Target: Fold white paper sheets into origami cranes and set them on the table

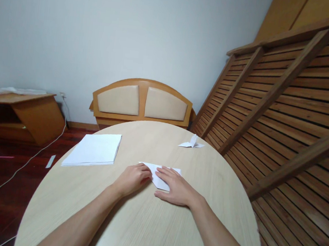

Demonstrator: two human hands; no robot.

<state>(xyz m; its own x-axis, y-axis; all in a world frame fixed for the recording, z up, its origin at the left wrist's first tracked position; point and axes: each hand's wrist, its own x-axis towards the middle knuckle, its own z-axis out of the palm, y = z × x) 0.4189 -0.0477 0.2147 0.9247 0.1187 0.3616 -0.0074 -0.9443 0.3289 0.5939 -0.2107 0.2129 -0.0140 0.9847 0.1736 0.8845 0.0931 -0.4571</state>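
Note:
A small folded sheet of white paper [161, 183] lies on the round pale wooden table [141, 230], partly covered by both hands. At its left edge is my left hand [135, 178], fingers curled closed on the paper's left side. My right hand [177, 187] rests flat on the right part of the paper, fingers stretched out and thumb apart on the near side. Farther back on the right stands a folded white paper figure [192, 142] with wing-like flaps, apart from both hands.
A stack of white paper [94, 150] lies on the table's left side. Behind the table stands a headboard [140, 119] with cream panels. Slatted wooden frames [271, 110] lean at the right. A low cabinet [35, 119] and a white cable [26, 163] are at the left.

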